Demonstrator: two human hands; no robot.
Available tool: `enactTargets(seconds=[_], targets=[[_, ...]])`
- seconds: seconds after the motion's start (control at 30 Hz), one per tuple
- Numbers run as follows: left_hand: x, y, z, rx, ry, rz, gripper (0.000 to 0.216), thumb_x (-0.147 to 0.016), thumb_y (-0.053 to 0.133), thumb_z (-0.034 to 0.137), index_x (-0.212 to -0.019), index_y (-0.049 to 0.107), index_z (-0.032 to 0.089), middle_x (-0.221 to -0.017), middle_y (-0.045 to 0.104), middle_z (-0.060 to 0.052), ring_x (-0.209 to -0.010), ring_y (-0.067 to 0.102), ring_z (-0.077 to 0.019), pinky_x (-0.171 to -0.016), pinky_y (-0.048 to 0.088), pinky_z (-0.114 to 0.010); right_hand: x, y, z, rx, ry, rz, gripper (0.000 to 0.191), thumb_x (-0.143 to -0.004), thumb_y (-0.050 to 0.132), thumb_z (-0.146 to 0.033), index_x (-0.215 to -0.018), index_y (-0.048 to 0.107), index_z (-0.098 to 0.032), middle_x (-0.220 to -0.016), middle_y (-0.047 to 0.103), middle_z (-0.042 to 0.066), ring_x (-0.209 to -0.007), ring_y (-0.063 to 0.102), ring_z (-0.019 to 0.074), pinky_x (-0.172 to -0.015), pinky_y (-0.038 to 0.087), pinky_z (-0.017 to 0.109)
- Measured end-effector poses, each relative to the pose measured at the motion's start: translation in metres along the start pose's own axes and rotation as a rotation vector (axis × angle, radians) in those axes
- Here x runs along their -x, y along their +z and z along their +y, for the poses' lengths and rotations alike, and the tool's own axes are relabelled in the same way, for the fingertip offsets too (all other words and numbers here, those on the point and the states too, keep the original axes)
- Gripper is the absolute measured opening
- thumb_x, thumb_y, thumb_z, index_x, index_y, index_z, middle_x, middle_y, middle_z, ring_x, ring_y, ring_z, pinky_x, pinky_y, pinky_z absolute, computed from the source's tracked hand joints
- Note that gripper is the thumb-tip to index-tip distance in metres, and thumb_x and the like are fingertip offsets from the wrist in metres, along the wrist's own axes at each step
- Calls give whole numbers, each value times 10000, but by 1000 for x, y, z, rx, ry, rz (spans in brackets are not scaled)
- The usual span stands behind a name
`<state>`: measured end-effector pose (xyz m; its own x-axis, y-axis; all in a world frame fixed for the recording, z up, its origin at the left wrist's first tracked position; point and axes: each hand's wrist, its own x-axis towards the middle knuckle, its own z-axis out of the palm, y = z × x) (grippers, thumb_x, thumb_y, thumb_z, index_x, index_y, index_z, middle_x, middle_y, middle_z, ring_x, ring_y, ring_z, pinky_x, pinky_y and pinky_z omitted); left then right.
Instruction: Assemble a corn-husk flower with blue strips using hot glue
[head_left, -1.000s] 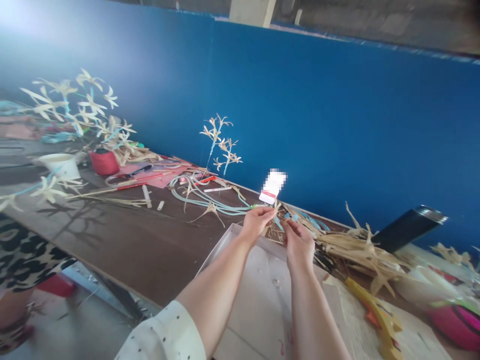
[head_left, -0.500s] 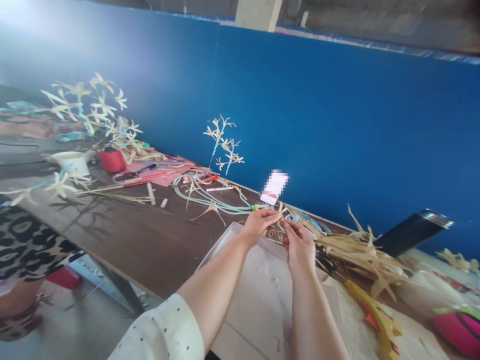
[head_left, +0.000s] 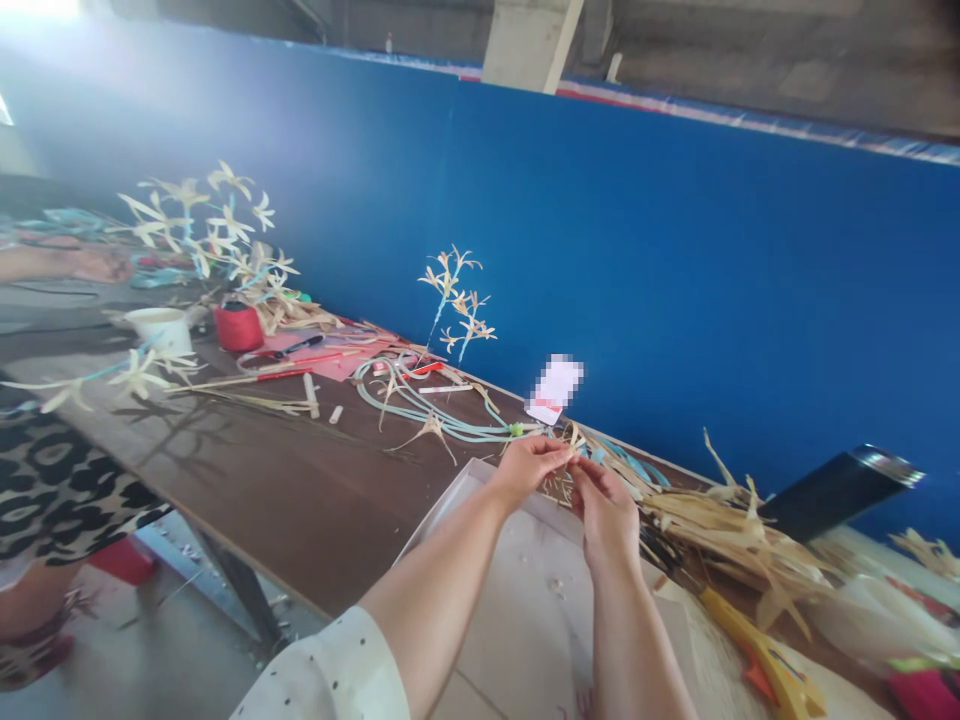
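Both hands meet above the far edge of a shallow white box lid [head_left: 469, 480]. Thumb and fingers of my left hand [head_left: 529, 468] are pinched together. Against them, the fingertips of my right hand [head_left: 609, 515] are pinched too. A small pale husk strip [head_left: 574, 436] sticks up at the fingertips; most of it is hidden by the fingers. Below and behind the hands are thin cut pieces [head_left: 556, 488], too blurred to name. To the right of my right hand lies a heap of dried husks [head_left: 720, 520].
A yellow glue gun [head_left: 772, 655] lies right, near a black tumbler [head_left: 832, 490]. Blue-green cord [head_left: 450, 425], a phone [head_left: 553, 390] and husk flowers [head_left: 454, 300] stand along the blue partition [head_left: 675, 250]. Left are red thread [head_left: 238, 327], a white cup [head_left: 161, 330] and another person's hand [head_left: 101, 265].
The whole view has shifted, so things sit slightly lower and further right. My hands stay together, with the fingertips a little closer and the husk strip between them.
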<state>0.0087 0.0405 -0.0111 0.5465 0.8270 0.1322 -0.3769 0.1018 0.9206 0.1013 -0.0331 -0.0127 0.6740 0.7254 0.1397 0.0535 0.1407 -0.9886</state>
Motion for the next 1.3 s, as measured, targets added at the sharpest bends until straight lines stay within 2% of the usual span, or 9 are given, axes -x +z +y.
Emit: enactTargets(seconds=[0.17,0.33,0.57,0.7,0.83,0.97,1.17,1.3], targets=[[2,0,1,-46,32,-10,372,-606,723,440,-802,707,124,-669,629,-36,-563,472,-82,-581,372,-234,2,-1,-3,33,19,9,412,-611,726,-414,-938,672,-169,-555,539,-39,-475,448,99,-452,369,220],[4,1,2,-84,-6,3,375,-597,731,434,-811,708,127,-688,638,-42,-566,486,-89,-587,375,-241,1,-2,0,146,2,52,324,-654,668,-381,-898,659,-169,-537,545,-28,-447,448,107,-418,353,221],[4,4,6,-24,-25,18,342,-611,727,412,-774,700,113,-588,576,-10,-509,417,-64,-543,335,-224,2,-4,-6,194,64,172,398,-594,711,-439,-867,647,-157,-638,618,22,-497,529,142,-420,402,233],[6,6,10,-8,-32,17,352,-610,727,410,-775,695,101,-552,535,12,-496,385,-52,-531,313,-214,1,-5,-7,161,78,227,443,-544,754,-451,-855,663,-150,-663,622,21,-557,566,158,-442,419,228],[6,6,12,-2,-33,7,365,-605,728,422,-760,694,94,-538,517,18,-497,372,-49,-529,304,-212,-2,-6,0,104,31,280,438,-549,757,-450,-857,672,-150,-579,566,-17,-470,477,107,-399,360,211],[5,5,9,-5,-33,1,369,-606,724,430,-764,696,98,-510,489,27,-498,371,-53,-523,298,-211,-3,-5,4,38,7,269,459,-538,768,-469,-857,671,-155,-542,540,-31,-433,411,83,-374,313,202],[3,5,4,-51,-24,24,380,-586,735,417,-788,695,97,-538,517,22,-500,386,-55,-516,295,-213,-3,-3,3,-77,1,248,460,-515,788,-467,-834,669,-158,-577,561,-22,-450,425,79,-400,367,204],[3,5,4,-79,-13,27,407,-584,732,432,-798,690,88,-543,512,24,-495,387,-53,-512,289,-215,-4,-3,3,-132,-8,221,423,-525,794,-433,-826,666,-165,-566,546,-29,-451,412,73,-387,350,188]])
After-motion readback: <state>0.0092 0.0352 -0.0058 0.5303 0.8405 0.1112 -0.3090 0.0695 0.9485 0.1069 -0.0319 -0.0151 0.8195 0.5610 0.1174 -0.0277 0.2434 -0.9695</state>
